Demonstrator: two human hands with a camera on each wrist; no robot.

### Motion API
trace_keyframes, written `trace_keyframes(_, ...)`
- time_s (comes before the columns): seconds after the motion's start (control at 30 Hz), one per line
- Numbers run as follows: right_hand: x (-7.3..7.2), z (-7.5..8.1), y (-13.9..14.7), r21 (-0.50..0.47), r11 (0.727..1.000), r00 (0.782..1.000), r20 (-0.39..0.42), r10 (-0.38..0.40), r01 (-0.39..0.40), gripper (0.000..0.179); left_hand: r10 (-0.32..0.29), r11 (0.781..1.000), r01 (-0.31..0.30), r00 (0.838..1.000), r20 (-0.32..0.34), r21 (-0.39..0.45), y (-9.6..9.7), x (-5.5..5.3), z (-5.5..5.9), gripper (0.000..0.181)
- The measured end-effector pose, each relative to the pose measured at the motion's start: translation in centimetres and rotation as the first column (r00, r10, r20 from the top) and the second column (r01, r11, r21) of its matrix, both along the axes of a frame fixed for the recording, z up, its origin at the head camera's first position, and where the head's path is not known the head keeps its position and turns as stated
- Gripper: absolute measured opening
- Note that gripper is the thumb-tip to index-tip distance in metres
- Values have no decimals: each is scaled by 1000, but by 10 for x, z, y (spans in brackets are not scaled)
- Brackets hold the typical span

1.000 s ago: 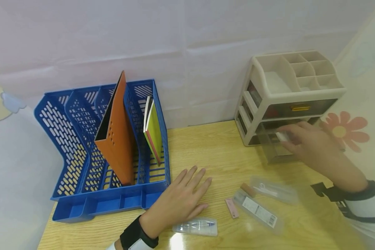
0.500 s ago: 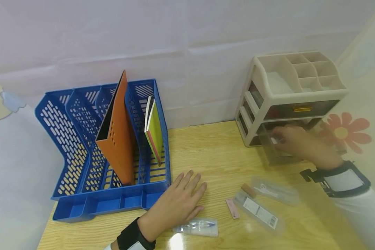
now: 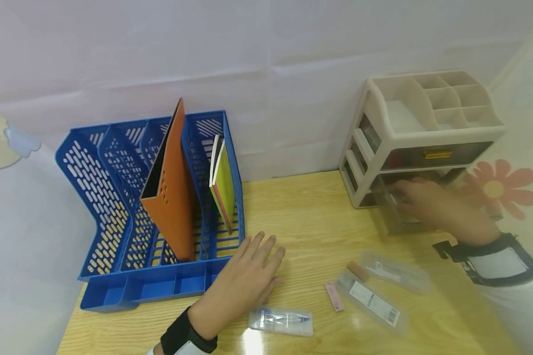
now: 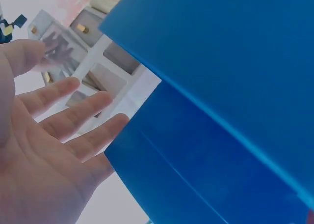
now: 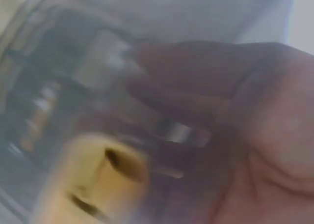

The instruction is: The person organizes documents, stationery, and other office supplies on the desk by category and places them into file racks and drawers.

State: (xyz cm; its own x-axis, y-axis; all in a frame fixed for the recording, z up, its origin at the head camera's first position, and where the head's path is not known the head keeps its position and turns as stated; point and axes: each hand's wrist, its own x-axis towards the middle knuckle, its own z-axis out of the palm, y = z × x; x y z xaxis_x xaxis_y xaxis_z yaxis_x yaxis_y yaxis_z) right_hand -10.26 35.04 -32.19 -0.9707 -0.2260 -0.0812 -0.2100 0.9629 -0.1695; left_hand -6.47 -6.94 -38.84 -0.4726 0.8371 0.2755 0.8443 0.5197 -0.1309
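My right hand [image 3: 431,204] reaches into a pulled-out clear drawer [image 3: 401,228] of the cream desktop organizer [image 3: 446,135]. In the right wrist view, blurred fingers [image 5: 186,69] show through the drawer wall, pinching a small whitish block [image 5: 100,59]. The drawer's yellow handle [image 5: 98,180] is close to that camera. My left hand [image 3: 244,276] lies with fingers spread at the front right corner of the blue file rack [image 3: 155,286]. In the left wrist view its palm [image 4: 44,165] faces the camera. Just below this hand is a clear packet with a blue pen [image 3: 282,321].
An orange folder [image 3: 173,197] and thin notebooks [image 3: 223,182] stand in the rack. On the wooden table [image 3: 293,212] lie a small pink packet [image 3: 334,296], a brown piece [image 3: 357,270], a labelled clear sleeve [image 3: 373,301] and another clear sleeve [image 3: 395,272].
My right hand has gone lower and further into the drawer with the white block. My left hand has drawn back slightly to the left. The camera view has shifted a little.
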Motion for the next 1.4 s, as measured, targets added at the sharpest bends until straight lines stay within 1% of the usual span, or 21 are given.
trace_keyframes(0.13,24,12,-6,57,998,994,-107,26,-20,32,15,1000,-15,1000,19,13,-3,-2,3,55)
trace_keyframes(0.23,40,22,-19,59,998,980,-197,22,-11,33,32,999,-33,998,52,26,-6,-3,5,53)
trace_keyframes(0.27,43,24,-24,59,998,970,-239,32,-18,33,37,999,-39,997,66,31,-6,-3,5,53)
trace_keyframes(0.33,50,27,-35,46,998,944,-325,60,-48,33,30,998,-34,996,88,55,-7,-1,6,50)
trace_keyframes(0.4,54,28,-47,35,995,908,-407,100,-94,32,4,997,-12,995,100,82,-8,2,5,47)
trace_keyframes(0.47,58,26,-57,35,984,856,-487,170,-176,30,-42,993,31,994,96,112,-8,7,5,43)
trace_keyframes(0.53,60,24,-67,44,966,814,-530,240,-255,25,-97,988,85,992,84,133,-7,13,4,40)
trace_keyframes(0.6,63,22,-77,40,951,809,-515,283,-307,26,-142,981,128,986,90,147,-7,19,2,39)
trace_keyframes(0.63,65,20,-82,38,944,804,-513,301,-329,27,-160,978,143,982,105,150,-7,22,2,38)
trace_keyframes(0.67,67,18,-87,34,942,812,-496,307,-335,28,-171,977,151,977,129,151,-7,24,1,38)
trace_keyframes(0.7,68,16,-92,25,937,816,-484,316,-348,29,-179,976,156,972,150,150,-7,27,0,37)
trace_keyframes(0.77,71,10,-100,0,928,827,-453,333,-373,35,-184,977,155,962,204,148,-8,31,-3,36)
trace_keyframes(0.83,72,3,-107,-8,914,820,-445,361,-407,33,-184,979,152,949,256,139,-9,34,-6,38)
trace_keyframes(0.9,72,-4,-113,-23,896,815,-427,392,-443,31,-179,981,151,940,291,118,-11,37,-9,40)
trace_keyframes(0.97,71,-12,-118,-46,883,815,-409,411,-468,27,-174,984,151,930,324,95,-13,39,-11,45)
trace_keyframes(1.03,70,-19,-122,-72,875,821,-389,418,-479,25,-168,986,149,921,351,79,-16,40,-13,46)
trace_keyframes(1.1,68,-25,-125,-95,872,831,-369,417,-480,24,-165,986,150,917,363,68,-18,41,-15,46)
trace_keyframes(1.17,67,-30,-127,-114,875,843,-352,407,-470,23,-165,986,149,917,364,70,-19,41,-18,44)
trace_keyframes(1.23,67,-33,-128,-130,879,856,-331,397,-458,22,-169,986,154,921,350,69,-19,42,-20,39)
trace_keyframes(1.4,65,-38,-130,-158,883,875,-290,387,-443,21,-173,985,171,945,279,29,-17,43,-23,27)
